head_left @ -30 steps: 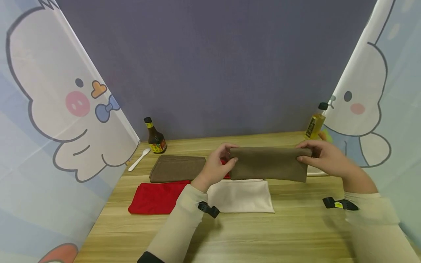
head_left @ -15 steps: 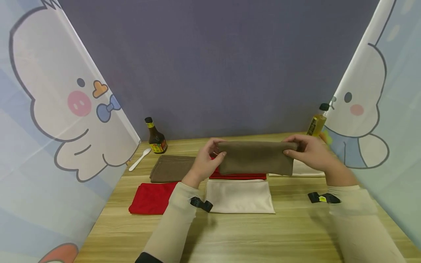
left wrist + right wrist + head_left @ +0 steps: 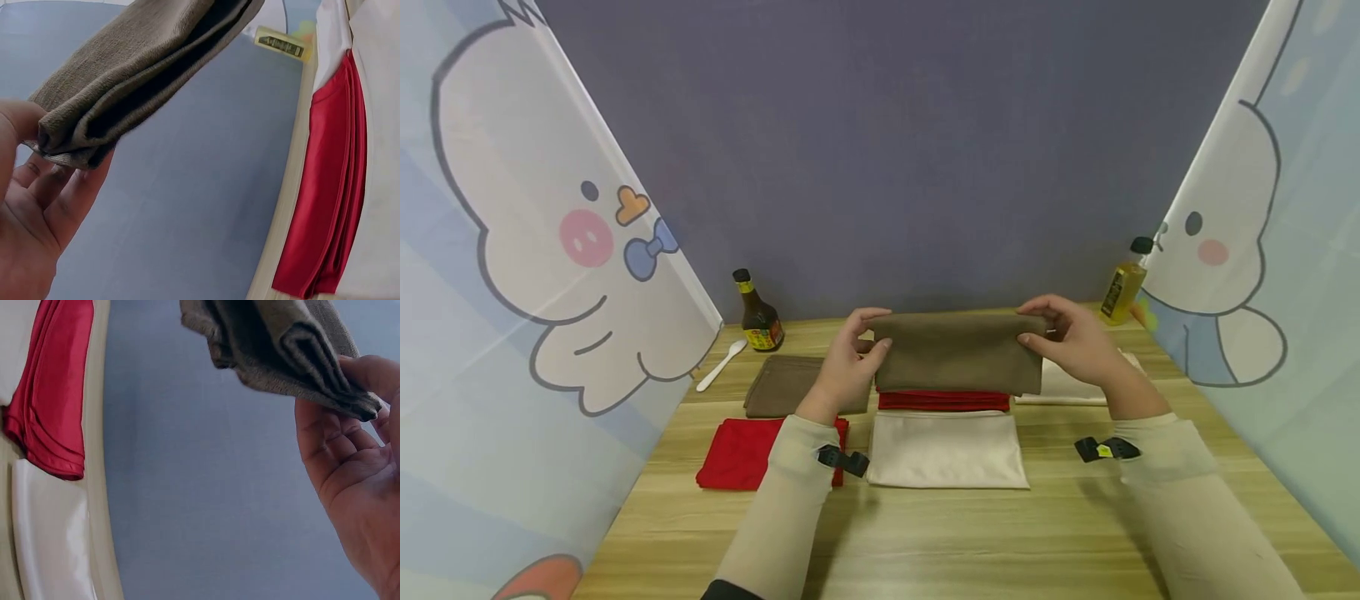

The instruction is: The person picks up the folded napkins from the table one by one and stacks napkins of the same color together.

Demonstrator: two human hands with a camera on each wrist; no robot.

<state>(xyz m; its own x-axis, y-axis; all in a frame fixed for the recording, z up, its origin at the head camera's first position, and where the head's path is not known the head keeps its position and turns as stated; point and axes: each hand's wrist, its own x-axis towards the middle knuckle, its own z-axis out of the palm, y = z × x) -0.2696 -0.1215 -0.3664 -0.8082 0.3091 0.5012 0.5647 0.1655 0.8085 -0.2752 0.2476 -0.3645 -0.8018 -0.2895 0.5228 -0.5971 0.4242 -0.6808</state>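
Okay, we see left hand [image 3: 844, 367] and right hand [image 3: 1081, 346], fingers [image 3: 78, 200] pinching either end of folded brown cloth [image 3: 958, 354], off tabletop [image 3: 955, 537], near folded red cloth [image 3: 943, 402].

The place looked like a small screened-off booth: a plain grey backdrop [image 3: 895, 158] stood at twelve o'clock, a cartoon-printed sheet [image 3: 527, 333] at nine, another printed sheet [image 3: 1277, 267] (pink-cheeked too) at three, and a wood-grain desk [image 3: 970, 542] at six.
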